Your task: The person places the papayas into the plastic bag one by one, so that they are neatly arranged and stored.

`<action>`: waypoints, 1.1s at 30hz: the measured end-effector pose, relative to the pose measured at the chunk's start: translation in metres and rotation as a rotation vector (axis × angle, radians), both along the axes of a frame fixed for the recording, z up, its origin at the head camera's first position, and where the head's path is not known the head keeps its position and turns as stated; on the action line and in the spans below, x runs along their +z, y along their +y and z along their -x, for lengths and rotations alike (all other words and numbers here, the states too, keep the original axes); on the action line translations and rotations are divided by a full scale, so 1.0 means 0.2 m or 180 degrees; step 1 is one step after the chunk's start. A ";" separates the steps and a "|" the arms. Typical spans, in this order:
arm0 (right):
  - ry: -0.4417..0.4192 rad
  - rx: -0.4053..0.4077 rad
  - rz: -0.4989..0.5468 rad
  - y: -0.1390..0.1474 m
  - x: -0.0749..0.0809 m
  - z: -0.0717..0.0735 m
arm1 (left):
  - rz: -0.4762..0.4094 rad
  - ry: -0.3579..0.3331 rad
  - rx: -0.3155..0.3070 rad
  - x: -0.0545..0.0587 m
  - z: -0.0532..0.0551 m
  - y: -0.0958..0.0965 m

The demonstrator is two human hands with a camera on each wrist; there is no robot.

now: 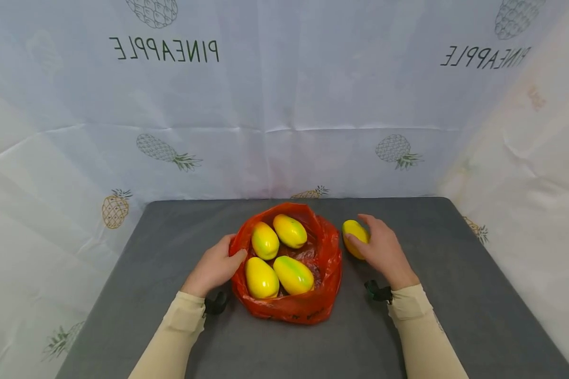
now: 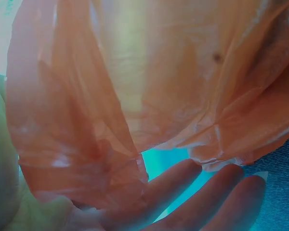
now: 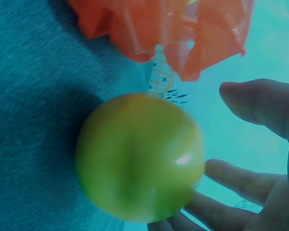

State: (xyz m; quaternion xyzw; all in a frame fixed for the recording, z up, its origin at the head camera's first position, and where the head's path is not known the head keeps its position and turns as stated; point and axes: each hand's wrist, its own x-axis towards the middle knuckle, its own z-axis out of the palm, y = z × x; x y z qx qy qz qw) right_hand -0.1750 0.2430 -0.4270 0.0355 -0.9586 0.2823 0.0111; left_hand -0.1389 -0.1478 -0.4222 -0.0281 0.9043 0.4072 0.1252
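Observation:
A red plastic bag (image 1: 331, 266) stands wide open on the table, with several yellow-green mangoes (image 1: 262, 278) inside. My left hand (image 1: 216, 266) holds its left rim, thumb on the inner side and fingers outside. The left wrist view shows the thin film of the bag (image 2: 173, 86) draped over the palm, with fingertips (image 2: 221, 192) beneath it. Right of the bag lies a single mango (image 1: 353, 238), and my right hand (image 1: 384, 252) is around its right side. In the right wrist view, fingers touch or nearly touch this mango (image 3: 139, 159), while the thumb (image 3: 260, 103) stands apart from it.
The table (image 1: 284, 352) has a dark grey cloth top. White curtains (image 1: 284, 95) printed with pineapples hang behind it and along both sides. Dark bands with small devices (image 1: 378, 291) sit at both wrists, over beige sleeves (image 1: 424, 331).

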 end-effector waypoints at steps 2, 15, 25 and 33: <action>-0.0031 -0.0011 -0.0018 0.00 -0.01 0.01 | 0.0005 0.0003 -0.0024 0.01 0.00 -0.01; -0.0133 0.0021 -0.0036 0.01 -0.07 0.03 | -0.0026 -0.0017 -0.0068 -0.02 0.02 -0.01; -0.0175 0.0025 -0.0058 0.01 -0.08 0.04 | -0.0020 -0.0024 -0.0066 -0.02 0.03 -0.02; -0.0188 0.0050 -0.0074 0.01 -0.10 0.05 | 0.0040 -0.0013 -0.0086 -0.01 0.02 -0.02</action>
